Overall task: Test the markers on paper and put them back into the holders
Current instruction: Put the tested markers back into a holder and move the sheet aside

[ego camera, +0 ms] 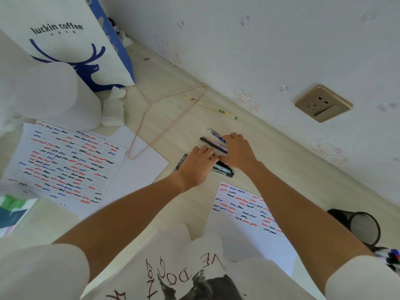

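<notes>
On a pale wooden floor (177, 87) by a wall, a bunch of markers (216, 152) lay at centre. Both hands curled around it, left hand (198, 163) at 8 o'clock, right hand (237, 151) at 3. Scribbled paper (244, 204) lay at 5 o'clock, a mesh holder (363, 226) beyond it.

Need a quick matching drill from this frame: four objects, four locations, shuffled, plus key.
Things:
1. mesh pen holder
2. wire hanger
3. chopsticks
4. coffee bag

Places:
A. far left, standing upright
B. near the wall, left of the socket
C. lying on its side at the right edge
D. partly on a blank paper sheet, mid-table

Pairs: 1-C, 2-D, 3-B, 4-A
</notes>
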